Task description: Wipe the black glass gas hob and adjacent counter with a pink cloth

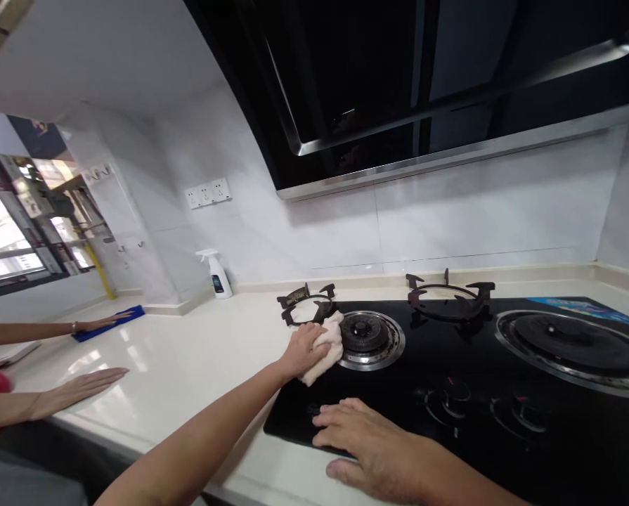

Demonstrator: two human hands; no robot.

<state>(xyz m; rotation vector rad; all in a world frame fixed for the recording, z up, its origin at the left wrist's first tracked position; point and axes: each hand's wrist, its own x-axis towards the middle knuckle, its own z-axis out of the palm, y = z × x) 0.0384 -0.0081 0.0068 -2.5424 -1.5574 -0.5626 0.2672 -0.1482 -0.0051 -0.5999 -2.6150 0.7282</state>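
My left hand (303, 349) is closed round a pale pink cloth (329, 346) and presses it on the black glass hob (398, 393), right beside the left burner (370, 337). My right hand (370, 443) lies flat with fingers spread on the hob's front left corner, near the control knobs (454, 393). It holds nothing.
Two black pan supports are off their burners: one (306, 306) on the white counter (198, 365), one (448, 295) at the hob's back. A large right burner (572, 344), a spray bottle (216, 274) and a black range hood (424, 91) are in view. At left, another person's hand rests on a blue cloth (108, 325); their other hand (82, 386) lies flat.
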